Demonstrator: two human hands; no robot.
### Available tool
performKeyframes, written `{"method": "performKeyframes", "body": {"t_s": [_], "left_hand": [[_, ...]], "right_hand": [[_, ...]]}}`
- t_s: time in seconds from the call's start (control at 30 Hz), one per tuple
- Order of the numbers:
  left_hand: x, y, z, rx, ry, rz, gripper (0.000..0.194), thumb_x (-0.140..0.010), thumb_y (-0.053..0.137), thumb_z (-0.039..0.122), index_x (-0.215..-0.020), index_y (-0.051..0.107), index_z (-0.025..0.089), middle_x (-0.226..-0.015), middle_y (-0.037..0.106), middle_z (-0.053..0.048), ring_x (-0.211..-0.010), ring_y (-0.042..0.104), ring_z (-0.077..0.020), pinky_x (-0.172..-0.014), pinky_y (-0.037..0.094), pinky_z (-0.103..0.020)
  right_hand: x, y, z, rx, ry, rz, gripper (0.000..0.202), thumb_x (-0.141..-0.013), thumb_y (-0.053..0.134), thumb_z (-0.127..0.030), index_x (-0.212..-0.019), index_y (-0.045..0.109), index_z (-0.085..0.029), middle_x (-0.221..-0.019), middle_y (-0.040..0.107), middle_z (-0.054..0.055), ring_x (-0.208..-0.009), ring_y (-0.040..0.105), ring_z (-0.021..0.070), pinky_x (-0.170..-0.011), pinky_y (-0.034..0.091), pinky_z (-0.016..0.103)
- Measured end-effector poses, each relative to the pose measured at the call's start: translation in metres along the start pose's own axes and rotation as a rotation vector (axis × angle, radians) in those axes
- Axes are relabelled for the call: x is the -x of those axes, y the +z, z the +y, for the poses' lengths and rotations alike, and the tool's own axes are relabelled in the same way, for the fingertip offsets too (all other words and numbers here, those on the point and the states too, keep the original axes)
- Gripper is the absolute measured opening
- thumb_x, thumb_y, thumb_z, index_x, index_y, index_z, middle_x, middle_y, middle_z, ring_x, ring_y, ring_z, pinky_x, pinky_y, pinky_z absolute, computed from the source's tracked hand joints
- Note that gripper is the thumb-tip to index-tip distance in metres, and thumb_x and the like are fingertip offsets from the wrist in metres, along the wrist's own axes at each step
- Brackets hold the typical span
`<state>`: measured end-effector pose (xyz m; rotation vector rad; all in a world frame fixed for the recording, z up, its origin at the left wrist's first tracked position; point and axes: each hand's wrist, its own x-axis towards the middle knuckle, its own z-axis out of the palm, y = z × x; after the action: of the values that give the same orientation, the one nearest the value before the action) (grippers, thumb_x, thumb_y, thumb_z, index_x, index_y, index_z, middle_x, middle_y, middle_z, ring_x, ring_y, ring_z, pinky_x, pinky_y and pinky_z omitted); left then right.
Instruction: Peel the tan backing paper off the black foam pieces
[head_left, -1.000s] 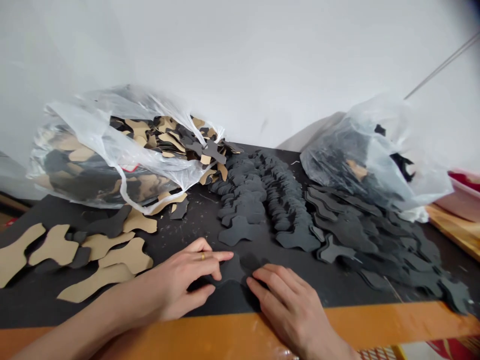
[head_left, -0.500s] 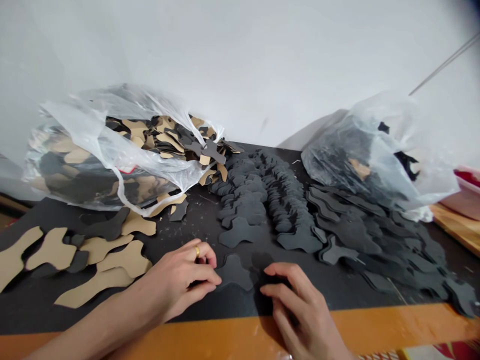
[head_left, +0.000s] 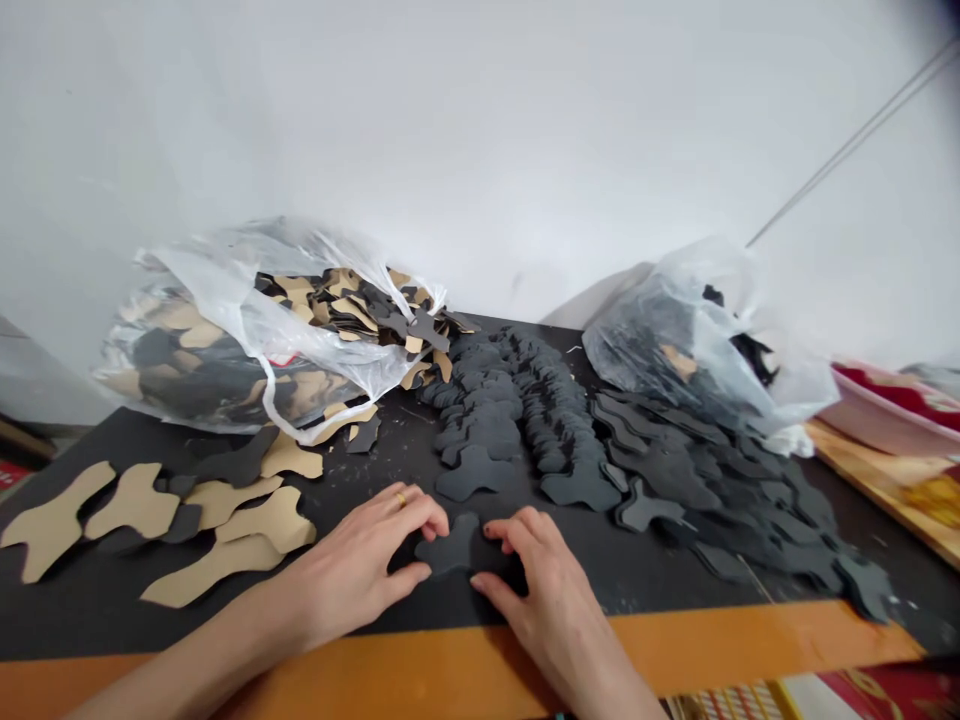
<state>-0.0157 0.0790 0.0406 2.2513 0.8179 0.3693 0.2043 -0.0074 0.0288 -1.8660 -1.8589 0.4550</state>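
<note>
Head: L hand [head_left: 386, 550], R hand [head_left: 536, 570], curled, flank dark pc [head_left: 454, 545].

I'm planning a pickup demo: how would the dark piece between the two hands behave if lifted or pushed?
The dark piece looks thin, so it is probably light. Lying flat on the table, it would likely slide rather than roll. It shows no folds, so it may hold its shape more than flop.

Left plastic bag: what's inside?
Tan cutouts and dark gray cutouts, heaped at the open mouth and showing through the clear bag. A red patch shows near the front rim, unidentifiable. Anything deeper is covered by the outer cutouts.
</note>
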Motion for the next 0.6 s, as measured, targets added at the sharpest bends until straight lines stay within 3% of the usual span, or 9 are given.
{"method": "performKeyframes", "body": {"t_s": [0.17,0.23,0.3,0.4,0.5,0.53,0.6], "left_hand": [[-0.002,0.006,-0.003,0.076,0.027,0.096,0.022,-0.087,0.053,0.005,-0.094,0.053,0.027,-0.086,0.057,0.006,-0.080,0.056,-0.0122,-0.075,0.041,-0.023],[-0.003,0.005,-0.002,0.103,0.046,0.122,0.020,-0.089,0.051,0.006,-0.093,0.054,0.026,-0.088,0.058,0.005,-0.080,0.057,-0.0118,-0.076,0.042,-0.023],[-0.005,0.002,0.000,0.103,0.067,0.140,0.018,-0.092,0.048,0.009,-0.093,0.055,0.025,-0.096,0.059,0.003,-0.085,0.057,-0.0123,-0.078,0.042,-0.023],[-0.006,-0.008,0.005,0.072,0.033,0.218,0.014,-0.096,0.045,0.016,-0.094,0.057,0.024,-0.102,0.060,0.001,-0.086,0.058,-0.0137,-0.077,0.043,-0.024],[-0.008,-0.017,0.006,0.036,-0.040,0.329,0.013,-0.097,0.046,0.023,-0.093,0.058,0.023,-0.097,0.062,0.000,-0.084,0.060,-0.0147,-0.076,0.044,-0.025],[-0.009,-0.020,0.005,0.018,-0.052,0.364,0.013,-0.097,0.046,0.024,-0.092,0.058,0.023,-0.095,0.063,0.000,-0.083,0.060,-0.0149,-0.075,0.044,-0.025],[-0.010,-0.026,-0.001,-0.050,-0.074,0.425,0.015,-0.096,0.046,0.025,-0.089,0.060,0.023,-0.092,0.064,0.001,-0.080,0.061,-0.0153,-0.073,0.045,-0.026]], "right_hand": [[-0.001,-0.002,-0.012,-0.334,0.070,-0.025,0.016,-0.079,0.067,-0.012,-0.088,0.061,-0.023,-0.097,0.064,0.001,-0.084,0.062,0.0176,-0.077,0.049,0.029],[0.001,-0.008,-0.002,-0.452,0.089,0.014,0.006,-0.083,0.065,-0.021,-0.089,0.064,-0.022,-0.091,0.068,0.001,-0.084,0.063,0.0179,-0.077,0.050,0.029],[0.001,-0.028,0.022,-0.491,0.148,0.140,0.018,-0.085,0.064,-0.035,-0.095,0.067,-0.021,-0.090,0.071,0.003,-0.084,0.065,0.0204,-0.078,0.051,0.031],[-0.007,-0.080,0.075,-0.369,0.282,0.461,0.044,-0.078,0.068,-0.053,-0.104,0.067,-0.019,-0.095,0.072,0.009,-0.081,0.067,0.0254,-0.076,0.054,0.039],[-0.022,-0.123,0.111,0.090,0.217,0.767,0.058,-0.076,0.066,-0.061,-0.113,0.065,-0.016,-0.113,0.067,0.017,-0.101,0.063,0.0353,-0.091,0.048,0.055],[-0.027,-0.128,0.113,0.211,0.138,0.824,0.057,-0.079,0.064,-0.061,-0.114,0.065,-0.016,-0.117,0.065,0.018,-0.108,0.060,0.0368,-0.095,0.045,0.057],[-0.035,-0.119,0.103,0.304,-0.060,0.765,0.043,-0.087,0.060,-0.053,-0.113,0.064,-0.019,-0.116,0.065,0.015,-0.113,0.058,0.0337,-0.099,0.045,0.054]]}}
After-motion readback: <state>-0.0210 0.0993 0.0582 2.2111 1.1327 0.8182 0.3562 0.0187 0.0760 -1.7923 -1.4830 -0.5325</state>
